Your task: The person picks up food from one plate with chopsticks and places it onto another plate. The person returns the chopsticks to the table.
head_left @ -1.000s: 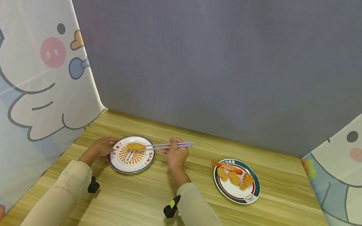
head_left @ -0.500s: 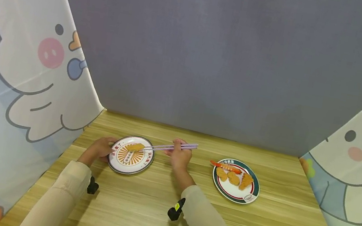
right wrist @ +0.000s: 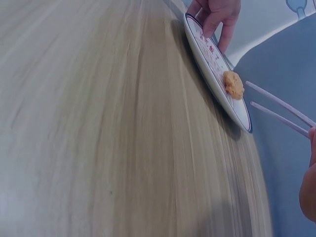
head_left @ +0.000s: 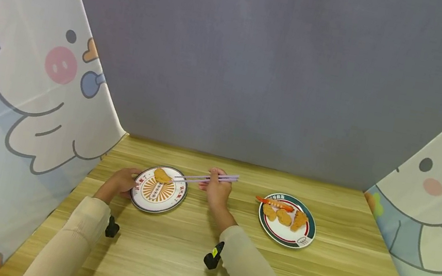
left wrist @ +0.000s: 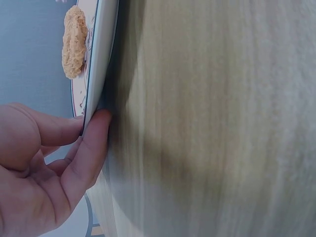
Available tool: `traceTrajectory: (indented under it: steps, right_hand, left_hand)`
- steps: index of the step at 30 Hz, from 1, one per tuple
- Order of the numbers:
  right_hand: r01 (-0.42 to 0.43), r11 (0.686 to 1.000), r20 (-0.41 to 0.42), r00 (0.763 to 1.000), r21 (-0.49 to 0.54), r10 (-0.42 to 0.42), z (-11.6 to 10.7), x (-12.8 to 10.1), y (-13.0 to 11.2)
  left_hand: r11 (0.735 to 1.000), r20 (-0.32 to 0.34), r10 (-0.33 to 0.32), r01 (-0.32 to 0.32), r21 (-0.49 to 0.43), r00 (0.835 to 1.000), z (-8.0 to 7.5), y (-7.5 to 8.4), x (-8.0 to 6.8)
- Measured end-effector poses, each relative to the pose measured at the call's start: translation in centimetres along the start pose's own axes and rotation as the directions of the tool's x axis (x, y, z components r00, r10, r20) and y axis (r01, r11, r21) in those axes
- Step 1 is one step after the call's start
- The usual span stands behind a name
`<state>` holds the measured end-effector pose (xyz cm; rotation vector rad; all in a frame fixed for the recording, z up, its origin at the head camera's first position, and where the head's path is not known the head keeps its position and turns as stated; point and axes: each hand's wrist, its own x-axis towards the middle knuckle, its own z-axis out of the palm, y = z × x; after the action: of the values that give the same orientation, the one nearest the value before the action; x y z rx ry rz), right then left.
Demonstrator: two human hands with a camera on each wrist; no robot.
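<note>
Left hand [head_left: 121, 182]: resting against the near-left rim of the sunburst plate [head_left: 139, 197], fingers curled round the edge and steadying it on the desk [head_left: 190, 261]; the left wrist view shows a fingertip tucked right under the rim.

Right hand [head_left: 217, 191]: clamped on the lilac chopsticks [head_left: 206, 178], which point left toward the sunburst plate with their tips parted and nothing between them (the right wrist view shows the gap plainly).

Nugget on the left [head_left: 162, 175]: one fried piece lies on the far part of the sunburst plate, just beside the chopstick tips and free of them.

Green-rimmed plate [head_left: 304, 241]: to the right, well apart from both hands, carrying three more fried pieces [head_left: 283, 216] and a red-tailed shrimp [head_left: 276, 203] along its far edge.

Done so far: by the look of it, one piece sits delivered on the left plate.

Left to do: judging by the load on the right plate, most of the moving remains, four items in all.

Next call: the chopsticks look ready to travel right, across the open desk between the two plates.
</note>
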<state>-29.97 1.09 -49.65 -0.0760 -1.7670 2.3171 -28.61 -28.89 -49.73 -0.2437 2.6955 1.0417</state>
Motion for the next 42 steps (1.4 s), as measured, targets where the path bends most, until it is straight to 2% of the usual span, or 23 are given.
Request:
traceTrajectory:
  steps: [9,18,25,30,36,42]
  right_hand:
    - [0.078,0.994,0.089,0.993,-0.073,-0.071,1.5,-1.0,0.3]
    - [0.150,0.981,0.165,0.978,-0.122,-0.129,2.3,-1.2,1.0]
    - [0.166,0.977,0.208,0.969,-0.137,-0.136,2.9,-1.3,1.3]
    - [0.157,0.978,0.208,0.970,-0.140,-0.126,3.3,-1.4,1.2]
    - [0.148,0.980,0.151,0.980,-0.130,-0.128,3.3,-1.3,1.2]
    - [0.139,0.982,0.104,0.987,-0.129,-0.126,3.3,-1.4,1.1]
  left_hand:
    - [0.998,0.004,-0.017,0.017,-0.053,1.000,-0.1,0.6,-0.5]
    - [0.998,0.005,-0.016,0.016,-0.054,1.000,-0.1,0.5,-0.6]
    - [0.999,0.008,-0.007,0.008,-0.040,1.000,-0.1,0.5,-0.5]
    - [0.999,0.010,-0.008,0.009,-0.041,1.000,0.0,0.5,-0.4]
    - [0.998,0.005,-0.014,0.015,-0.057,1.000,0.0,0.7,-0.6]
    - [1.000,-0.003,0.009,-0.009,-0.019,1.000,-0.1,0.7,-0.8]
